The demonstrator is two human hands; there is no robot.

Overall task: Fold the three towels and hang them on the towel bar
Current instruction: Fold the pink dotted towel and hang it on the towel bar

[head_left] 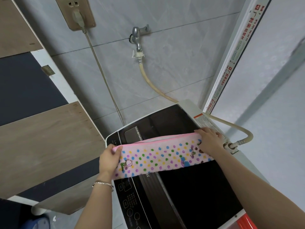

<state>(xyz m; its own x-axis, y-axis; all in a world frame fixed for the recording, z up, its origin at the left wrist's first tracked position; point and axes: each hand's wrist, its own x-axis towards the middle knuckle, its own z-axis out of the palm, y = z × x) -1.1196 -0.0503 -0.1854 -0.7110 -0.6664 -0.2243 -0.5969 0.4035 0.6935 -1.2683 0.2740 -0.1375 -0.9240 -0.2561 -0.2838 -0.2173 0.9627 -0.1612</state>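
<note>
Folding is in hand: the polka-dot towel [162, 156] lies doubled lengthwise across the washing machine lid [194, 184]. Left hand [109, 158] pinches its end, right hand [208, 139] presses flat on the other. Next probably needs those ends brought together.

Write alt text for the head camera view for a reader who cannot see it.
Two bare hands fold a pink polka-dot towel lengthwise on the dark lid of a top-loading washing machine, the left hand gripping one end and the right hand pressing the other. Behind, a grey tiled wall carries a tap with a hose and a plugged-in socket.
</note>
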